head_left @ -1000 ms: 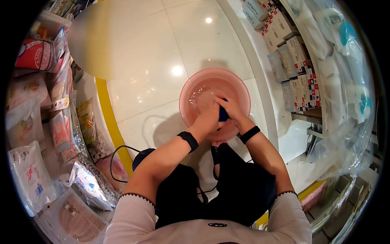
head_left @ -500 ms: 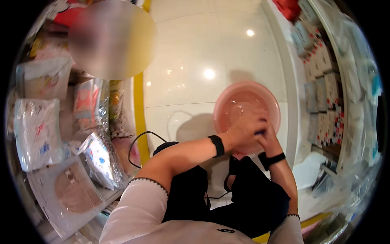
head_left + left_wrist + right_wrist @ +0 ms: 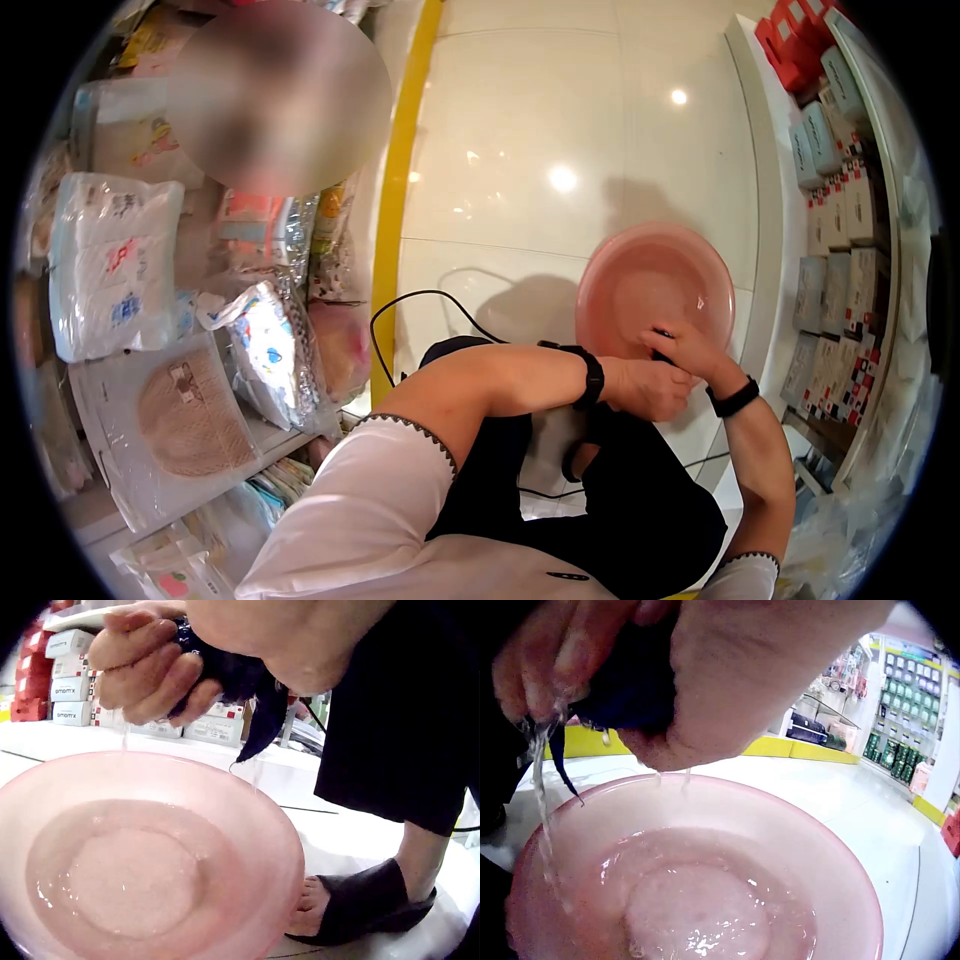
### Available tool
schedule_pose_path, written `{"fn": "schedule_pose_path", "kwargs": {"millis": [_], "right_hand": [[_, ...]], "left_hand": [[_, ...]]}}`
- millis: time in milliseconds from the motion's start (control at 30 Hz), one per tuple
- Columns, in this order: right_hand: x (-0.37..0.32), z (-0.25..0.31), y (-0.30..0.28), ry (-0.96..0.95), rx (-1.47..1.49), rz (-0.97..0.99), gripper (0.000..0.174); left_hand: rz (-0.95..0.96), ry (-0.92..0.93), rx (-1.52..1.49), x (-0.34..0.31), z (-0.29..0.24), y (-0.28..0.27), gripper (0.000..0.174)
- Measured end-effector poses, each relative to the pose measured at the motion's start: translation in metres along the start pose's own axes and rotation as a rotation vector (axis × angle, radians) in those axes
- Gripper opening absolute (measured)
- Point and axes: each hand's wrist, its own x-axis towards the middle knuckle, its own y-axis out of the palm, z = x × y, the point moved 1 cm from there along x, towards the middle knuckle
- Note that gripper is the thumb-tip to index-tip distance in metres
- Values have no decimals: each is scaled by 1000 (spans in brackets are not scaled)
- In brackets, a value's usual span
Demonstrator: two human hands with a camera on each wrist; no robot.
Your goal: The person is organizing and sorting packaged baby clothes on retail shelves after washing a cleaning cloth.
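Both hands grip a wet navy-blue cloth (image 3: 262,727) bunched between them above the near side of a pink plastic basin (image 3: 598,290). My left hand (image 3: 648,388) is closest to my body, its fingers curled round one part of the cloth. Just beyond it, my right hand (image 3: 692,352) clasps the other part. Most of the cloth is covered by the hands, and a narrow pointed end hangs below them in both wrist views. A stream of water (image 3: 541,787) runs off the cloth into the basin, where shallow water (image 3: 705,855) lies.
The basin stands on glossy white floor tiles (image 3: 520,130) by a foot in a black sandal (image 3: 360,907). Shelves of stacked boxes (image 3: 840,290) line the right side. Plastic-wrapped goods (image 3: 115,270) fill the left shelf. A black cable (image 3: 430,293) loops near the left arm.
Both hands have drawn back from over the middle of the basin to its near rim, still gripping the cloth. The head view has shifted, so the basin appears farther right and lower.
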Motion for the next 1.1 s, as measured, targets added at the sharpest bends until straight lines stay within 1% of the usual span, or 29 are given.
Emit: {"fn": "schedule_pose_path", "kwargs": {"millis": [33,133,233,333,367,467,500,600,700,733,767,800,833,867,900,933,1000,1067,1100], "right_hand": [[2,3,0,-4,-57,-17,23],[6,1,3,2,-204,-27,26],[6,6,6,-74,-284,-28,29],[9,0,11,-77,-272,-97,32],[13,-7,13,-94,-305,-111,31],[19,-18,14,-127,-406,-141,29],[19,-10,13,-135,-440,-138,28],[20,0,13,-116,-505,-99,26],[23,-2,16,-106,-548,-87,25],[24,-5,18,-107,-562,-92,25],[24,-10,20,-96,-514,-163,24],[23,-15,21,-87,-467,-234,24],[24,-19,21,-80,-421,-306,24],[24,-28,14,20,-113,-299,24],[20,-40,2,115,195,-285,23],[15,-50,-10,206,503,-267,23],[-13,-67,-24,236,656,-321,30],[-50,-48,-17,204,794,-479,36],[-66,-54,-12,218,938,-502,38]], "left_hand": [[1,-13,72,0,0,4,5],[188,40,202,-1,-7,17,12],[304,105,350,-7,-14,39,12],[364,169,422,-7,-11,42,12],[437,145,451,-7,-14,41,17],[502,189,418,-11,-16,55,29],[609,219,391,-12,-17,56,39],[655,253,392,-11,-15,55,38],[776,350,298,-14,-15,64,28],[762,317,244,-20,-19,73,25],[746,285,192,-27,-22,85,21],[730,252,142,-24,-20,81,19],[676,193,153,-21,-17,76,21],[621,133,166,-19,-14,69,23],[566,73,181,-12,-6,51,25],[466,-17,73,-3,4,25,26],[258,-184,-140,16,28,-34,28],[308,-456,-244,19,48,-79,24],[245,-644,-328,11,55,-101,21]]}}
